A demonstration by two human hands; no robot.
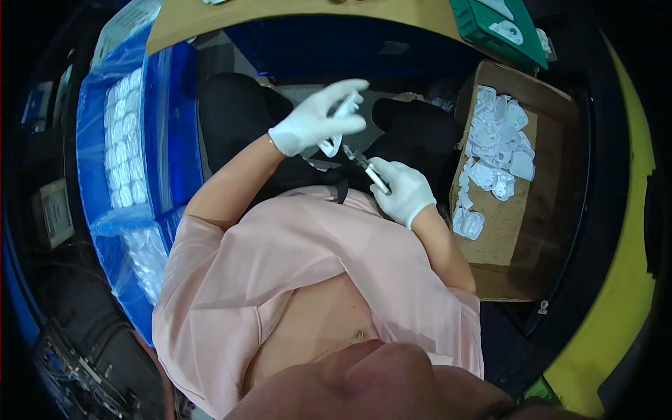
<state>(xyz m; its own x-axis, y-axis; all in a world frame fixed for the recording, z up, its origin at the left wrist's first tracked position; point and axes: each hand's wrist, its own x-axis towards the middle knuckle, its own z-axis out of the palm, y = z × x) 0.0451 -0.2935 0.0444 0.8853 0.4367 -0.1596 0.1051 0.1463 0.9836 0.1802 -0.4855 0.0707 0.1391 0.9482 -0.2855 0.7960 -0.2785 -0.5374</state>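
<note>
My left hand (316, 124), in a white glove, is closed on a small white plastic part (331, 145). The part hangs below the fingers, and its upper end is partly hidden between them. Lower and to the right, my gloved right hand (408, 194) grips a pair of cutting pliers (376, 176) with pale handles. Their metal jaws point up and left, close to the part's lower end. I cannot tell whether the jaws touch it.
At the right, a cardboard box (504, 217) holds a heap of white plastic parts (498, 133). Blue crates (171, 126) at the left contain rows of wrapped white pieces (126, 140). Ahead runs a tan tabletop edge (301, 19) with a green tray (483, 35).
</note>
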